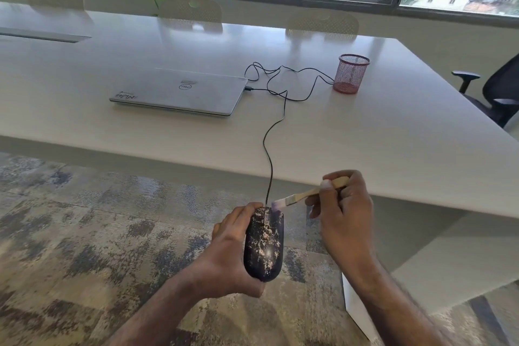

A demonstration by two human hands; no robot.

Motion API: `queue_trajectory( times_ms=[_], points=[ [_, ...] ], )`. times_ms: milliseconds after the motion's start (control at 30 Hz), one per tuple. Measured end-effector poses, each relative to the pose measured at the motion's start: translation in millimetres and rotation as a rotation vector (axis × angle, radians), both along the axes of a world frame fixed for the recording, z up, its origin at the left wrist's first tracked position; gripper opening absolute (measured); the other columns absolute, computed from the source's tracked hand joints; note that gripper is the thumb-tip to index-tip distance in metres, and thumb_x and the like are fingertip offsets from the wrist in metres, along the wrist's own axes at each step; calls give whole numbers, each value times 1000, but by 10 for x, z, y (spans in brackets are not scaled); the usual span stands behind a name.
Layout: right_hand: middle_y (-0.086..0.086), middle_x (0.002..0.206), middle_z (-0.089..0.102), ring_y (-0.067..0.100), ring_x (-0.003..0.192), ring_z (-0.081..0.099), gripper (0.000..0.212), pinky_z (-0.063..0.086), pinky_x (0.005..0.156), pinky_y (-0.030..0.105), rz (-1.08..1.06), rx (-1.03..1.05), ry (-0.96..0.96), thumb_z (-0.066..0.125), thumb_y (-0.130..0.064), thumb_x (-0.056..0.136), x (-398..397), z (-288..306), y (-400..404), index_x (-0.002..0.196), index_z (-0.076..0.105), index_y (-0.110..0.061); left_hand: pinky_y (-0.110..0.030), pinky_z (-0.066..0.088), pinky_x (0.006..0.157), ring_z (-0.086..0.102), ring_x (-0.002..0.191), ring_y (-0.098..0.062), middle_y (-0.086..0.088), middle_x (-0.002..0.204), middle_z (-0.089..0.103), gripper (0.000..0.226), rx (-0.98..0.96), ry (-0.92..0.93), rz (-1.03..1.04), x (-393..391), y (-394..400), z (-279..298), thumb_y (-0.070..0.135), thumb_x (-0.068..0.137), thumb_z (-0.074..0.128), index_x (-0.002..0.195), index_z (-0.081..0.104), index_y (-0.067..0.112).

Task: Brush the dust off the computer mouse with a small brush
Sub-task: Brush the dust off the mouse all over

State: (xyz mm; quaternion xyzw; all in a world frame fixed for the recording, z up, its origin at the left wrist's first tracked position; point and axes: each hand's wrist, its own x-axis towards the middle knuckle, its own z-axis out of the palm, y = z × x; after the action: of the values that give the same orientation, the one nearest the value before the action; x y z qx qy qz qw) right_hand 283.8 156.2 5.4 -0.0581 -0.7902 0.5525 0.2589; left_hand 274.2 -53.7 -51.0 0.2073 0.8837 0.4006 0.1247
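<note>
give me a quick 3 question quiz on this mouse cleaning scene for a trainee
1. True or false: the computer mouse rests on the table while it is brushed.
2. Which hand holds the small brush? A) left hand B) right hand C) neither
3. Fill in: the mouse cable runs up over the table edge to the closed ____.

Key
1. False: the left hand holds the mouse in the air, in front of the table edge and above the carpet.
2. B: the right hand grips the wooden handle, with the bristles at the mouse's front end.
3. laptop, which lies left of the pink mesh cup.
</note>
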Motion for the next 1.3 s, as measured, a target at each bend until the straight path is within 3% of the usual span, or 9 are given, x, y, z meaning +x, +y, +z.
queue_trajectory(
  times_ms=[100,267,433,633,933,1100,1300],
  points=[
    [-3,65,71,18,56,66,18,54,53,40,-6,67,-32,52,-20,102,-25,-41,-4,91,49,-34,-34,39,117,38,129,-10,23,136,38,132,2,3,-4,-4,5,-11,37,45,86,159,20,36],
    [-7,72,74,9,54,66,15,50,48,18,-38,4,13,51,-25,101,-20,-30,29,91,50,-36,-30,36,116,38,127,-6,30,134,34,130,-1,12,-12,-20,16,-37,37,47,86,157,17,40],
    [0,66,71,25,54,65,20,53,49,41,-20,41,-42,52,-18,103,-3,-59,45,90,50,-33,-29,38,112,38,127,-6,30,135,35,125,9,42,-13,-31,33,-55,38,48,87,153,20,45],
    [2,68,73,20,55,67,23,52,50,26,-50,-50,-2,52,-11,104,34,-35,113,92,52,-31,-26,37,112,37,130,-8,26,138,36,129,10,23,-4,-41,29,-70,36,48,88,156,18,41],
    [-2,67,74,16,48,63,22,49,45,27,-45,-68,-47,51,-9,103,49,-64,180,90,53,-27,-38,42,116,39,132,-14,20,141,38,128,7,18,5,-22,15,0,33,49,91,158,23,36],
    [6,68,74,20,50,64,20,49,48,25,21,-122,-24,50,-8,105,70,-45,138,92,54,-24,-35,41,116,38,133,-14,20,142,36,131,4,20,3,-24,28,9,32,49,92,159,20,35],
    [-4,69,74,12,49,63,22,48,47,20,-47,-58,-14,52,-9,103,96,-64,167,90,52,-27,-33,43,113,39,132,-14,20,142,37,129,10,19,9,-16,20,-1,33,50,91,159,22,34]
  ],
)
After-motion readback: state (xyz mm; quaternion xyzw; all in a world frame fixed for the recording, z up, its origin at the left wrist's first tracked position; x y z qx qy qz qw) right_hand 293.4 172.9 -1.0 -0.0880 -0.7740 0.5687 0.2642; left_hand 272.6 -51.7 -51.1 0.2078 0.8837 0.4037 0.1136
